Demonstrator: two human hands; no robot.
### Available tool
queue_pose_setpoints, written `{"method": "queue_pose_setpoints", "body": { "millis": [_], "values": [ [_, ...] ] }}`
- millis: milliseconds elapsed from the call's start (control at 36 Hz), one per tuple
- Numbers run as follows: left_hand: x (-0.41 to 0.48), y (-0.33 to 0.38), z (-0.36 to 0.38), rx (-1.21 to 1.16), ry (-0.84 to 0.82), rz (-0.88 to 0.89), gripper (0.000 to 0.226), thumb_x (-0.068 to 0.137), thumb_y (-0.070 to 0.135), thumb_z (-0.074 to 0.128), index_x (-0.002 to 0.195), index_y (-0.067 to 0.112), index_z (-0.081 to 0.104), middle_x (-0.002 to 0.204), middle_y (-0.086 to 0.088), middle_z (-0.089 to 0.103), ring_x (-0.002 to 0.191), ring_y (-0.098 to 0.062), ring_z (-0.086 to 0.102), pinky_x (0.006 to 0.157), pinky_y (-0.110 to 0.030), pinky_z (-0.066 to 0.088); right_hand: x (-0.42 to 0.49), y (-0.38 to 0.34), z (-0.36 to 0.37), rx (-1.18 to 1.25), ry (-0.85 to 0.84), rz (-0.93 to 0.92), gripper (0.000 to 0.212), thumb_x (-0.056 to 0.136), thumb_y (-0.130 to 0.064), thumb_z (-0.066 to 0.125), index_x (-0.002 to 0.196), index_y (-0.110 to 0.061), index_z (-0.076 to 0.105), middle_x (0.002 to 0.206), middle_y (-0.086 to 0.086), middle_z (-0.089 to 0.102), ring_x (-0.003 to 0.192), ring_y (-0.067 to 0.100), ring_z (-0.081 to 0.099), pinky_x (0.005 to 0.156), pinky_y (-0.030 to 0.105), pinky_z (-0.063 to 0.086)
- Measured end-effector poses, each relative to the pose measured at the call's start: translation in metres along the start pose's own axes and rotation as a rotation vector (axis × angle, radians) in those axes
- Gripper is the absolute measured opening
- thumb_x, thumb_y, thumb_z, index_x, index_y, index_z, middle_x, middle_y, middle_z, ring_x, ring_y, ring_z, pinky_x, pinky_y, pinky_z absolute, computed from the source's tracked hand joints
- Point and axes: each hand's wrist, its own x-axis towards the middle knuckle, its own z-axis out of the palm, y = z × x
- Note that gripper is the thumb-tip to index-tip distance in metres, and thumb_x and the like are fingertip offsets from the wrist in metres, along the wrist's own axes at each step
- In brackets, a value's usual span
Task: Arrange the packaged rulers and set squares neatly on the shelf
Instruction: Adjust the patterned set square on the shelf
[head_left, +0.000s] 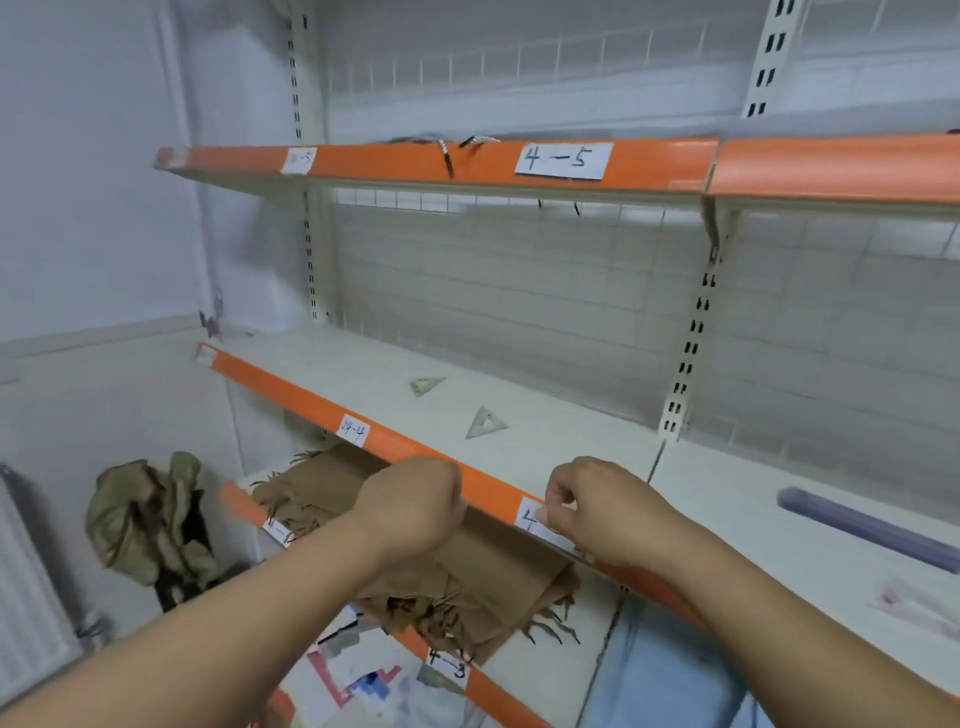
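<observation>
Fingers (558, 491) of the right hand (597, 512) are curled, tips on the paper label (527, 519) on the shelf (311, 402) edge; can't tell if they pinch it. Left hand (415, 501) is fisted at the same edge, grip unclear. Near set square (485, 423) and far set square (427, 385) lie flat on that shelf, apart.

Left hand (415, 499) curled at orange edge of middle shelf (363, 374). Right hand (597, 506) curled at white label (527, 519). Back set square (427, 385), front set square (485, 423) lie flat, apart. Brown scarf (467, 582) below. Purple pack (862, 525) far right.
</observation>
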Motion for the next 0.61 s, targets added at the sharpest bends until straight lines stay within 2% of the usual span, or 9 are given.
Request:
{"method": "queue_pose_setpoints", "body": {
  "millis": [111, 361, 472, 611],
  "values": [
    [0.009, -0.042, -0.001, -0.042, 0.008, -0.024, 0.026, 0.099, 0.030, 0.044, 0.096, 0.013, 0.064, 0.089, -0.003, 0.064, 0.079, -0.020, 0.058, 0.068, -0.030, 0.047, 0.031, -0.024, 0.010, -0.015, -0.032, -0.018, 0.021, 0.093, -0.038, 0.054, 0.091, -0.018, 0.061, 0.098, -0.001, 0.058, 0.091, 0.016, 0.055, 0.082, 0.033, 0.048],
    [0.047, -0.096, 0.000, -0.052, 0.023, -0.048, 0.027, 0.099, 0.031, 0.043, 0.102, 0.013, 0.064, 0.096, -0.005, 0.067, 0.077, -0.016, 0.055, 0.068, -0.029, 0.045, 0.111, -0.050, 0.026, -0.042, -0.037, -0.019, 0.017, 0.094, -0.031, 0.051, 0.089, -0.018, 0.061, 0.099, -0.002, 0.060, 0.091, 0.017, 0.055, 0.081, 0.033, 0.049],
    [0.078, -0.110, -0.005, -0.028, 0.008, -0.040, 0.028, 0.099, 0.032, 0.043, 0.105, 0.014, 0.063, 0.103, -0.003, 0.066, 0.094, -0.019, 0.060, 0.081, -0.033, 0.051, 0.152, -0.043, 0.032, -0.016, -0.031, -0.011, 0.014, 0.095, -0.022, 0.047, 0.085, -0.022, 0.057, 0.104, -0.004, 0.059, 0.088, 0.015, 0.054, 0.079, 0.030, 0.047],
    [0.125, -0.124, -0.011, 0.054, -0.018, -0.031, 0.028, 0.099, 0.031, 0.042, 0.113, 0.015, 0.060, 0.114, -0.002, 0.062, 0.106, -0.021, 0.056, 0.080, -0.029, 0.044, 0.203, -0.027, 0.035, -0.019, -0.052, 0.073, 0.021, 0.090, -0.011, 0.042, 0.080, -0.026, 0.051, 0.095, -0.006, 0.057, 0.090, 0.016, 0.053, 0.076, 0.028, 0.044]
  ]
}}
